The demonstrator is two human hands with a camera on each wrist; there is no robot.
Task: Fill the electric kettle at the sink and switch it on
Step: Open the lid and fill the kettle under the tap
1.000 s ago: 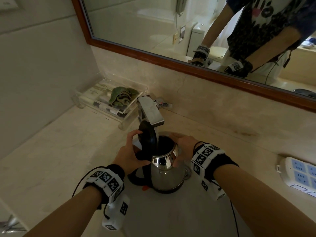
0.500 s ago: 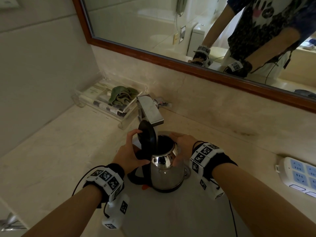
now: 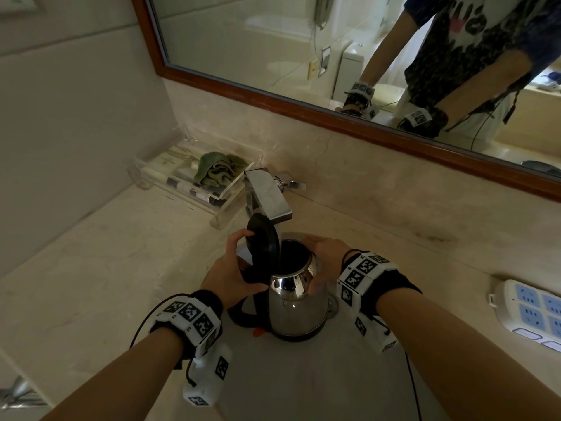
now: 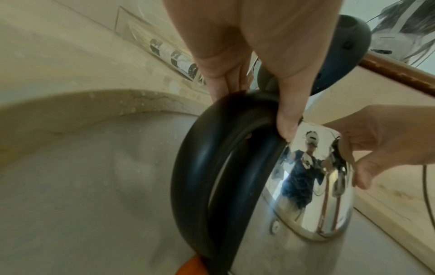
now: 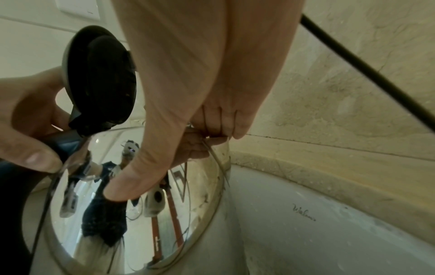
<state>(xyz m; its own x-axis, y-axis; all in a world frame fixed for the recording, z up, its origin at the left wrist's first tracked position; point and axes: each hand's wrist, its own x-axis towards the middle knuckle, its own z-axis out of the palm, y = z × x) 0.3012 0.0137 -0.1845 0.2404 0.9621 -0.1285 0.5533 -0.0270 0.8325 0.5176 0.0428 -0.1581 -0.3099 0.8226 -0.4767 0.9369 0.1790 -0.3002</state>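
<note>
A steel electric kettle (image 3: 299,311) stands upright in the sink basin (image 3: 303,375), its mouth just below the chrome faucet spout (image 3: 268,199). Its black lid (image 3: 263,241) is tipped up. My left hand (image 3: 232,275) grips the top of the black handle (image 4: 200,167), with the thumb on the hinge and fingers behind the lid. My right hand (image 3: 324,262) holds the kettle's right shoulder near the rim, thumb (image 5: 132,178) pressed on the polished steel (image 5: 132,214). No water is seen running.
A clear tray (image 3: 194,177) with a green cloth and small tubes sits left of the faucet. A white and blue power strip (image 3: 534,314) lies on the marble counter at right. A framed mirror (image 3: 334,56) hangs above the backsplash. A black cable (image 5: 367,70) runs by my right wrist.
</note>
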